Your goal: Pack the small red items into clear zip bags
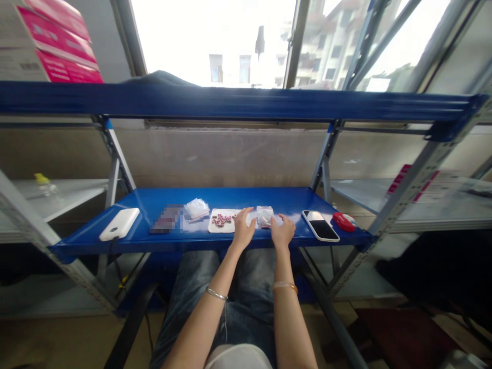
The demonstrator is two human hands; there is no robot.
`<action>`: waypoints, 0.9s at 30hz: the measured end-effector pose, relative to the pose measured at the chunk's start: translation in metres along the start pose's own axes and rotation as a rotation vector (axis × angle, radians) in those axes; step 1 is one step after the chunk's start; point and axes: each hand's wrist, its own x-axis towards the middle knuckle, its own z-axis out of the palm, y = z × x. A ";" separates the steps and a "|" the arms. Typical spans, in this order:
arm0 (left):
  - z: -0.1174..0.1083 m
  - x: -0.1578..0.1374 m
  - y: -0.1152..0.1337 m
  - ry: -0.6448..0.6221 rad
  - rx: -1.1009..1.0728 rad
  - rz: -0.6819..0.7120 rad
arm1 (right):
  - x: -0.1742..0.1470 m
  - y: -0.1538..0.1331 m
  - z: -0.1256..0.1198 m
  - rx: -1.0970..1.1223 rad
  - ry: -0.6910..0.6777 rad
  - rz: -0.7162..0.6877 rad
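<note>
My left hand [243,228] is over the right end of a white tray [223,230], its thumb and fingers apart and nothing seen between them. Small red-and-white pieces [222,220] lie in that tray; my hand hides its right part. Just right of my left hand, a small clear plastic bag [264,215] lies on the blue shelf, with something dark reddish along its lower edge. My right hand [283,231] is at the bag's right side, fingers spread, thumb close to its lower corner. Whether the thumb touches the bag I cannot tell.
Left of the tray lie clear plastic bags [196,209], a blurred-out dark item [166,219] and a white power bank [120,224] with a cable. A phone [321,226] and a red object [344,222] lie to the right. A blue beam [238,104] crosses above the shelf [246,197].
</note>
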 end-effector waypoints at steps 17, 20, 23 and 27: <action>-0.127 0.009 -0.082 0.374 0.480 -0.439 | -0.061 -0.074 0.028 0.290 -0.210 -0.251; -0.125 0.008 -0.081 0.415 0.476 -0.428 | -0.079 -0.086 0.033 0.312 -0.304 -0.313; -0.126 0.005 -0.080 0.466 0.465 -0.424 | -0.093 -0.095 0.038 0.317 -0.397 -0.368; -0.128 0.002 -0.080 0.516 0.451 -0.414 | -0.105 -0.101 0.045 0.390 -0.461 -0.412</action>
